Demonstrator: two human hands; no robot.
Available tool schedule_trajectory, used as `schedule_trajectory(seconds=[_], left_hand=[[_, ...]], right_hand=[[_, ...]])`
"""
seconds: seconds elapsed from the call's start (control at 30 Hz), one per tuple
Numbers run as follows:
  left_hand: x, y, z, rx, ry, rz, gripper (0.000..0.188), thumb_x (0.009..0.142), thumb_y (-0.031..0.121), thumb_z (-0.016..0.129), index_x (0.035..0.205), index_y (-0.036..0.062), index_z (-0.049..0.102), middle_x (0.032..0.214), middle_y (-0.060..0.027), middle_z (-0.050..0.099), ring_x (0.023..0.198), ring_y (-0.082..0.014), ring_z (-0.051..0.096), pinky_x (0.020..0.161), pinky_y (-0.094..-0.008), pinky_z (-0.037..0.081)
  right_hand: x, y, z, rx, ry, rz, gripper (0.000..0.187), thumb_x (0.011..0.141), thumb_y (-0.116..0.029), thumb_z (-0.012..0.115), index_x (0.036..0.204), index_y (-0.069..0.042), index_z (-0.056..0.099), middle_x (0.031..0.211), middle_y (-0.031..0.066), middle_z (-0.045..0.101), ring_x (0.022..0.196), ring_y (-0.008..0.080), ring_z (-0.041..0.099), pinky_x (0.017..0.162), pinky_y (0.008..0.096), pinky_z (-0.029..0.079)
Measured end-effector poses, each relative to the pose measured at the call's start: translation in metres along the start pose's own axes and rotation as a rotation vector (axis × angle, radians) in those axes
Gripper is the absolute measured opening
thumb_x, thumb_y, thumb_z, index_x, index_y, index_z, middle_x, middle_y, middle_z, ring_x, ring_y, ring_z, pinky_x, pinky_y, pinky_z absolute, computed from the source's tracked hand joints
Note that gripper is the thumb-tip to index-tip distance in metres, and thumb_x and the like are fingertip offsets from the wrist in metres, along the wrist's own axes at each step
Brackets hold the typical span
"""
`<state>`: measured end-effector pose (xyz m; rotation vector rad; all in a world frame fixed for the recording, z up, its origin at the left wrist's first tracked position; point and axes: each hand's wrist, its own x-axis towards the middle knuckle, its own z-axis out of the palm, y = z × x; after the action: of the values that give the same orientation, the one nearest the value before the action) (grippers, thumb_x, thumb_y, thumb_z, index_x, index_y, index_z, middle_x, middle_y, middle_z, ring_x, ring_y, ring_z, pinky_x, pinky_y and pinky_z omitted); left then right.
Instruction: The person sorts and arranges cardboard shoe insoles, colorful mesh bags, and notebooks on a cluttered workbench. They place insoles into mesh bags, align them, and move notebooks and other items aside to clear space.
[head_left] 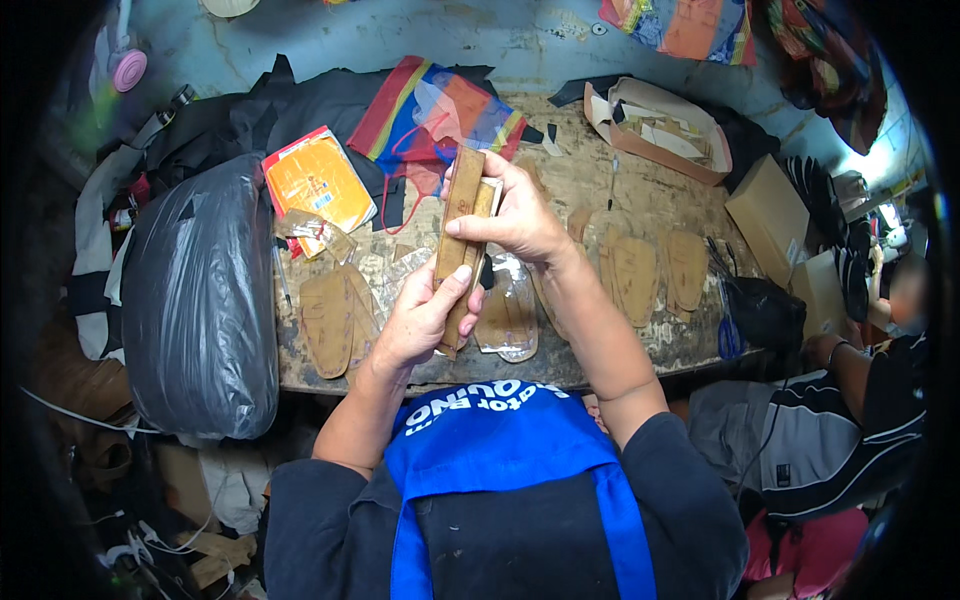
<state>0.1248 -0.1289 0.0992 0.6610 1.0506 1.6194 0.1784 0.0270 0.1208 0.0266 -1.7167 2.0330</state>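
Over the worktable's near edge I hold a stack of long, narrow brown strips (466, 192), looking like card, tilted slightly from upright. My left hand (425, 318) is closed around the lower end. Higher up, my right hand (515, 222) grips the strips, its thumb lying across their front. Behind and below my hands, a see-through pattern piece (516, 325) lies on the table. Flat brown rounded pattern pieces (327, 322) are near my left forearm. More brown patterns (634, 278) rest right of my right forearm.
A bulky black plastic-wrapped bundle (200, 300) stands at the left. On the worn table (570, 130) are an orange-and-red booklet (318, 185), a striped mesh bag (390, 115), an open box of scraps (690, 160) and blue-handled scissors (730, 335). Another person (830, 420) sits at the right.
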Motion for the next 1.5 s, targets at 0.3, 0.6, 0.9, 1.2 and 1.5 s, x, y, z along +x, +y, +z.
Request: schedule_trajectory(seconds=[0.3, 0.6, 0.9, 1.2, 1.5], left_hand=[[-0.005, -0.003, -0.017, -0.041, 0.072, 0.019, 0.023, 0.086, 0.011, 0.042, 0.108, 0.0042, 0.039, 0.074, -0.0055, 0.051, 0.053, -0.0104, 0.048, 0.047, -0.0228, 0.042], [-0.015, -0.017, -0.066, -0.172, 0.216, 0.086, 0.024, 0.090, 0.012, 0.041, 0.113, 0.0046, 0.039, 0.081, -0.0089, 0.055, 0.061, -0.0152, 0.055, 0.055, -0.0272, 0.049], [-0.003, -0.029, -0.057, -0.216, 0.214, 0.109, 0.029, 0.091, 0.013, 0.045, 0.117, 0.0057, 0.037, 0.097, -0.0124, 0.056, 0.072, -0.0208, 0.061, 0.062, -0.0338, 0.054], [0.000, -0.018, -0.043, -0.406, 0.105, 0.138, 0.035, 0.090, 0.010, 0.043, 0.124, 0.0069, 0.034, 0.106, -0.0142, 0.052, 0.092, -0.0251, 0.056, 0.075, -0.0433, 0.051], [0.007, -0.016, -0.020, -0.409, 0.190, 0.370, 0.047, 0.085, 0.002, 0.042, 0.129, 0.0037, 0.027, 0.122, -0.0202, 0.043, 0.120, -0.0344, 0.038, 0.100, -0.0484, 0.034]], right_hand=[[0.012, -0.019, -0.038, 0.149, 0.320, -0.169, 0.013, 0.082, -0.010, 0.061, 0.091, -0.003, 0.057, 0.078, 0.0069, 0.062, 0.065, 0.0120, 0.060, 0.055, 0.0247, 0.052], [-0.048, -0.011, -0.099, -0.093, 0.401, 0.150, 0.042, 0.076, -0.007, 0.067, 0.112, 0.003, 0.046, 0.066, 0.0044, 0.060, 0.046, 0.0079, 0.053, 0.038, 0.0180, 0.042], [-0.105, 0.027, -0.134, -0.228, 0.277, 0.496, 0.038, 0.077, -0.007, 0.065, 0.111, -0.002, 0.048, 0.066, 0.0005, 0.058, 0.048, 0.0046, 0.049, 0.040, 0.0170, 0.037], [-0.093, 0.050, -0.107, -0.907, 0.320, 0.378, 0.035, 0.073, -0.011, 0.071, 0.103, -0.001, 0.057, 0.081, 0.0032, 0.059, 0.067, 0.0051, 0.053, 0.059, 0.0178, 0.045], [-0.065, 0.035, 0.028, -0.316, 0.188, 0.199, 0.034, 0.066, -0.004, 0.076, 0.093, -0.001, 0.057, 0.082, -0.0006, 0.057, 0.066, 0.0009, 0.051, 0.061, 0.0150, 0.046]])
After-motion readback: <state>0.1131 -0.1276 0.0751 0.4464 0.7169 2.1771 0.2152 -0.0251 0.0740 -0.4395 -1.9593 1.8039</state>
